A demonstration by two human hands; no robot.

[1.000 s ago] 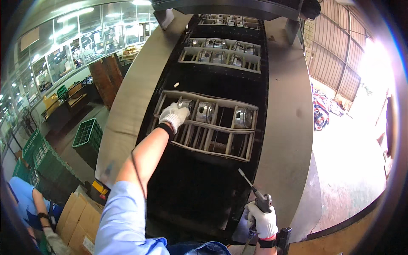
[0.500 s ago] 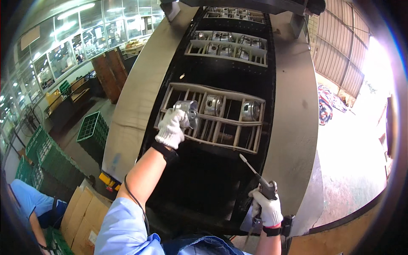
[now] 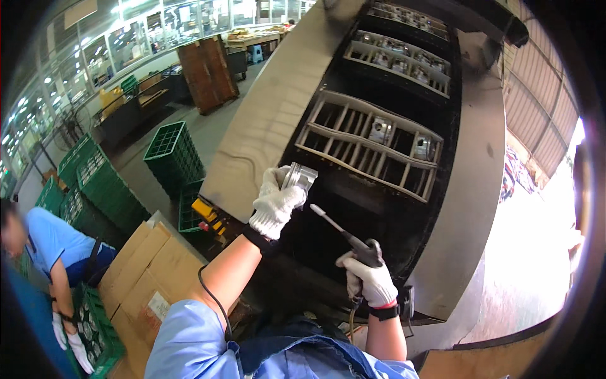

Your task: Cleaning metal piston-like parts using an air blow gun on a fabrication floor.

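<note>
In my gloved left hand (image 3: 278, 201) is a shiny metal piston (image 3: 299, 177), held up over the left edge of the black conveyor (image 3: 334, 252). My gloved right hand (image 3: 371, 278) grips an air blow gun (image 3: 363, 248) with a long thin nozzle and a pale tip. The nozzle points up and left toward the piston, with a gap between them. Beyond both hands lies a slatted metal rack (image 3: 372, 165) on the conveyor. Two more pistons, a middle one (image 3: 380, 130) and a right one (image 3: 423, 147), sit in its far row.
Farther up the conveyor, another rack (image 3: 401, 63) carries several pistons. Green crates (image 3: 165, 142) are stacked at the left. Beside a cardboard box (image 3: 148, 287), a co-worker (image 3: 69, 237) in blue reaches into a green crate (image 3: 104, 316). A yellow device (image 3: 208, 213) sits at the conveyor's near left corner.
My left hand has lifted the piston off the rack and brought it nearer. The blow gun's tip is now closer to it. The view has swung left.
</note>
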